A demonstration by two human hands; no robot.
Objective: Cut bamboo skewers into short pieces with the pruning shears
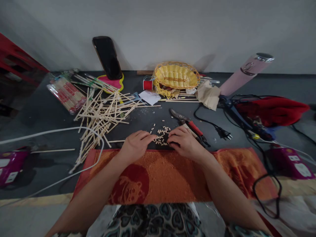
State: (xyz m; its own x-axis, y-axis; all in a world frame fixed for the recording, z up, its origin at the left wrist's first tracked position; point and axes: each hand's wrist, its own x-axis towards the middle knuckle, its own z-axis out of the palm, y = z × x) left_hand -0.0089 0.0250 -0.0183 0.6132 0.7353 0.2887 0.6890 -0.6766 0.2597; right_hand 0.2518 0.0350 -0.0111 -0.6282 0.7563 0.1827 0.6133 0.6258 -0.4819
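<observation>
A small pile of short cut wooden stick pieces (161, 131) lies on the dark table between my hands. My left hand (137, 143) is at its left side, fingers bent together and thumb pointing toward the pieces; whatever they pinch is hidden. A single thin stick (117, 141) reaches out from behind that hand, and I cannot tell if it is held. On the pile's right, my right hand (184, 140) curls its fingers down at the pieces, their tips hidden. Just behind it are red-handled pruning shears (191, 124) and a pale flat scrap (194, 132).
Loose wooden sticks (100, 112) heap at the left, beside a packaged bundle (67, 95). A phone (108, 57), yellow basket (176, 76), red thread spool (147, 85) and pink flask (247, 72) stand behind. Cables and a plug (223, 133) lie right; an orange towel (170, 177) covers the front.
</observation>
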